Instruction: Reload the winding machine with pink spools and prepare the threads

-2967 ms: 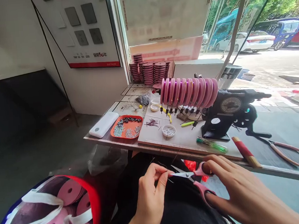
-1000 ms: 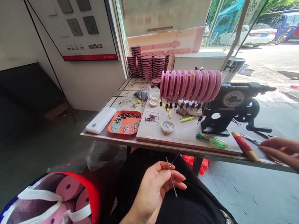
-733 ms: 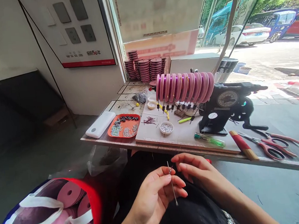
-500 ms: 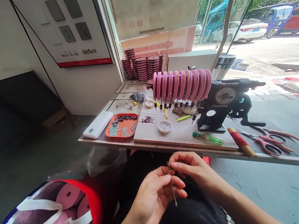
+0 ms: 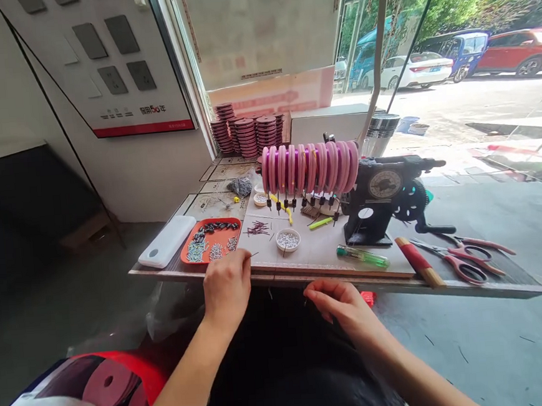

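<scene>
My left hand [image 5: 227, 288] is over the table's front edge at the near right corner of the orange tray [image 5: 185, 255]. Its fingers are pinched together, and a thin dark wire-like stick [image 5: 255, 254] pokes out to the right of them. Small metal pieces [image 5: 215, 252] and black swivel-like pieces [image 5: 214, 227] lie in the tray. Above my lap, my right hand [image 5: 339, 301] is closed in a pinch; a tiny dark bit shows at its fingertips, too small to name. A white bowl of small beads [image 5: 288, 240] stands beyond the hands.
Pink foam spools [image 5: 310, 168] sit on a hand-cranked winder [image 5: 385, 197]. A green-handled screwdriver [image 5: 362, 256], a red-wrapped stick [image 5: 420, 261] and scissors [image 5: 463, 263] lie along the right front. A white box [image 5: 167, 242] flanks the tray. A bag of spools [image 5: 144, 375] stands lower left.
My left hand has gone from beside my right hand up and left to the tray, with the thin stick. My right hand has stayed above the lap. The view has shifted slightly.
</scene>
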Demonstrator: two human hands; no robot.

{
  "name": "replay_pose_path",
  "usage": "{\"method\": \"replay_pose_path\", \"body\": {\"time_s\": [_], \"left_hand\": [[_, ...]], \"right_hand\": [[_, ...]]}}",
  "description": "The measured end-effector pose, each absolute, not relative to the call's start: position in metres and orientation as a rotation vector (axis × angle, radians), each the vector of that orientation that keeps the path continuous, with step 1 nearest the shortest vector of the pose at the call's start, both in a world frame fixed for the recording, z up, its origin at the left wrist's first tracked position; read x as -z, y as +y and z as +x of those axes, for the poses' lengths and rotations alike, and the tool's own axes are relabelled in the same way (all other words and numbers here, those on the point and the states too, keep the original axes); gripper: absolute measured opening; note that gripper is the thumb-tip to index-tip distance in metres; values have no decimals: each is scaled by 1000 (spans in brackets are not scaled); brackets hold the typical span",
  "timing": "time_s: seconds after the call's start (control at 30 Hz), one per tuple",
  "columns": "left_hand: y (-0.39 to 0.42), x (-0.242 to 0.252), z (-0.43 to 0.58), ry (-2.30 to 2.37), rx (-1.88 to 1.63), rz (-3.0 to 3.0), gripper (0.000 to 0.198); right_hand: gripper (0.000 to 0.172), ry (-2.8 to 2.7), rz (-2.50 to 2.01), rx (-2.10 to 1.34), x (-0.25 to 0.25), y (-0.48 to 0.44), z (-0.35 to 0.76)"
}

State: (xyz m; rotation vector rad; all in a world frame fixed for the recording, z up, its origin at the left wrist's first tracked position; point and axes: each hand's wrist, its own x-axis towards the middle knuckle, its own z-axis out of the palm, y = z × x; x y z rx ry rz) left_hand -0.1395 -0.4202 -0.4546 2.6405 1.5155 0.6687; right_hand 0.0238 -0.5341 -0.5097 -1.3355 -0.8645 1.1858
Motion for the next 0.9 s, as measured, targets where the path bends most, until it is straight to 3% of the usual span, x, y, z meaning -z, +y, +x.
{"method": "replay_pose_path", "body": {"time_s": [0.17, 0.9], "left_hand": [[-400, 465, -125, 1433, -714, 2763, 16], [-396, 478, -125, 1426, -843, 2712, 16]], "right_hand": [[30, -933, -1452, -1047, 514, -534, 27], [28, -949, -1470, -1105, 510, -539, 23]]}}
